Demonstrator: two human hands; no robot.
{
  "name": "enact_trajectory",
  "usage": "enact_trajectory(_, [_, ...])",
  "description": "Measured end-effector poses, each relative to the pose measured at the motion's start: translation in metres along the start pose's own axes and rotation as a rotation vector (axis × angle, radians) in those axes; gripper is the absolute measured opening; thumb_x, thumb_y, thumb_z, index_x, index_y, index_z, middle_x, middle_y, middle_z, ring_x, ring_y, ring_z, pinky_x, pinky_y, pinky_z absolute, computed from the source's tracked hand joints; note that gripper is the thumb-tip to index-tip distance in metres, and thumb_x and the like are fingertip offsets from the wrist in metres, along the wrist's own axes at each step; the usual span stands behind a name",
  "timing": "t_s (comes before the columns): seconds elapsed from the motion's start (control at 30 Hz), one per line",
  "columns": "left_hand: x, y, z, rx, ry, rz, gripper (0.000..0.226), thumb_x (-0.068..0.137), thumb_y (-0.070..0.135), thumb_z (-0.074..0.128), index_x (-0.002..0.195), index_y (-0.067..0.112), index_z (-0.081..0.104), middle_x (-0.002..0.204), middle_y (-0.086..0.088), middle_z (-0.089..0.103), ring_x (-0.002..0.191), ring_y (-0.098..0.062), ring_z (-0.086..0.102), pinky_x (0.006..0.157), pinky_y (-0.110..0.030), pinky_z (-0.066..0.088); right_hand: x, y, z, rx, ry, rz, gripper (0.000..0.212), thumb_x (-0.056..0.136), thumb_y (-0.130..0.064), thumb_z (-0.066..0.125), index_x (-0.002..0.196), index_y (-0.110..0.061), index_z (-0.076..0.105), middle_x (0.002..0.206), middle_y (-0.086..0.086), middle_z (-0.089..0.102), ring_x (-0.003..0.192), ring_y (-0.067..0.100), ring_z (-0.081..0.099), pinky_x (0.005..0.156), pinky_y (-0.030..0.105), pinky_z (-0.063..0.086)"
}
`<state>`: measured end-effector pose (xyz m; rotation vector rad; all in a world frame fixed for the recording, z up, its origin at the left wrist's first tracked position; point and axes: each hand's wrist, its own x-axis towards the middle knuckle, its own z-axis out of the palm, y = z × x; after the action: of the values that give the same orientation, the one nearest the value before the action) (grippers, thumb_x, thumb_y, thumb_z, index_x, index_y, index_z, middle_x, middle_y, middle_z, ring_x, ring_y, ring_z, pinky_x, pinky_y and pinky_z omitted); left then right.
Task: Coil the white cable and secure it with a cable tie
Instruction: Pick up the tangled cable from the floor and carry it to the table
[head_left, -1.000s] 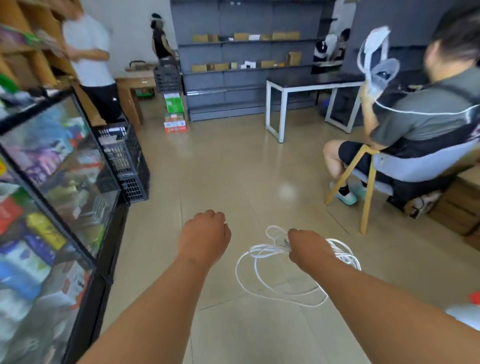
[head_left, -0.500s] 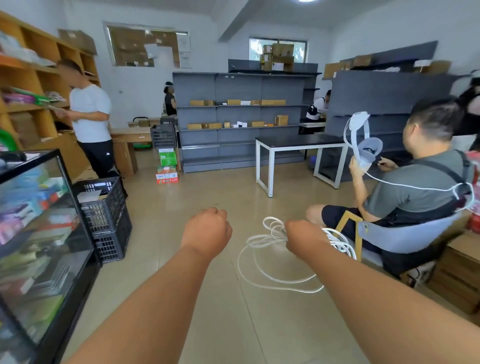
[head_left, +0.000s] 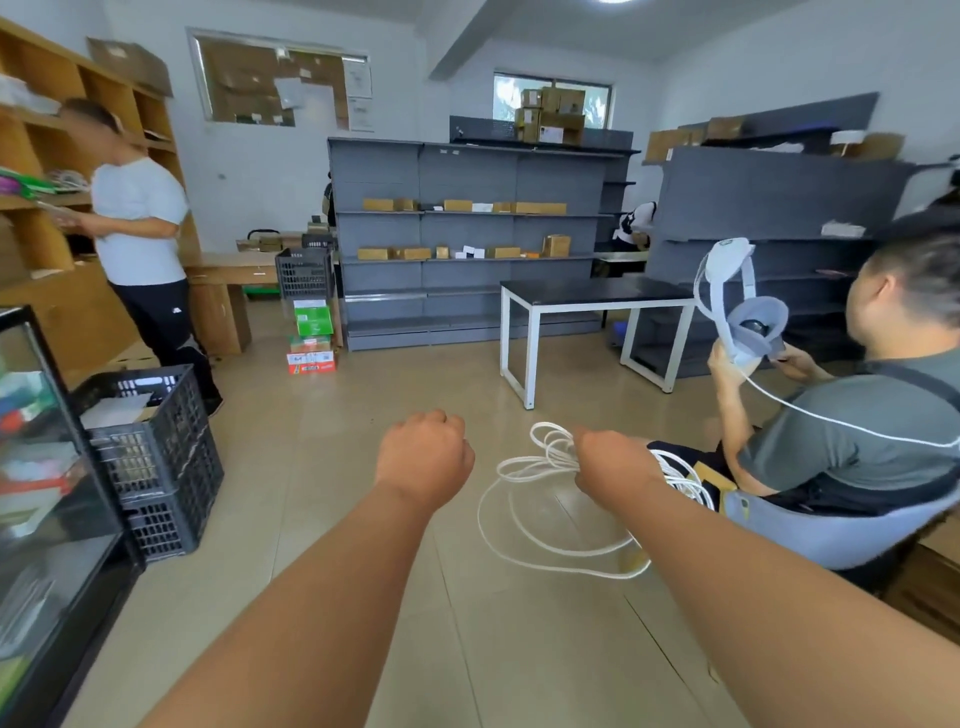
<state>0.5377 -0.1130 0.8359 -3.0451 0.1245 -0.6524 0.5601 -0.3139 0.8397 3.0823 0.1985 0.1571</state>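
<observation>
A white cable (head_left: 540, 540) hangs in several loose loops in front of me. My right hand (head_left: 613, 462) grips the gathered loops at their top, its fingers curled round them. The longest loops droop below and to the left of that fist. My left hand (head_left: 423, 457) is held out beside it as a closed fist, apart from the cable; nothing shows in it, though its palm side is hidden. No cable tie is visible.
A seated person (head_left: 852, 415) on a chair at right holds a white headset (head_left: 743, 306). Stacked black crates (head_left: 150, 457) and a glass cabinet (head_left: 36, 493) stand at left. A person (head_left: 140, 249), grey shelves (head_left: 467, 239) and a table (head_left: 592, 306) are farther back.
My view has tilted up from the floor to the room. Both fists keep their pose, with the cable still gripped in my right hand.
</observation>
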Motion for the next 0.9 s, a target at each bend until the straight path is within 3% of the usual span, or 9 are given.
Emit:
enact_trajectory(0.2, [0.109,-0.034,0.057,0.031,-0.003,0.036,0.029,0.093,0.025,0.036,0.107,0.011,0.057,0.111,-0.008,0.06,0.103,-0.029,0.056,0.082,-0.035,0.041,0.116,-0.002,0.016,-0.02,0.001,0.044,0.029,0.088,-0.005,0.046,0.115,-0.011,0.054,0.111,0.009,0.064,0.102,0.031,0.061,0.077,0.033,0.046])
enact_trajectory(0.47, [0.27,-0.082,0.114,0.056,0.027,0.106,0.027,0.092,0.025,0.037,0.104,0.012,0.058,0.109,-0.007,0.062,0.103,-0.027,0.056,0.082,-0.032,0.04,0.274,-0.006,0.026,0.034,0.049,0.123,0.028,0.089,-0.008,0.047,0.115,-0.012,0.053,0.108,0.008,0.064,0.098,0.029,0.061,0.072,0.032,0.043])
enact_trajectory(0.9, [0.483,-0.075,0.239,0.037,-0.035,0.127,0.028,0.093,0.026,0.035,0.106,0.013,0.056,0.108,-0.005,0.06,0.101,-0.026,0.057,0.082,-0.033,0.04,0.504,0.047,0.081,0.036,-0.031,0.168,0.029,0.09,-0.006,0.046,0.118,-0.011,0.053,0.113,0.01,0.064,0.103,0.031,0.061,0.082,0.036,0.048])
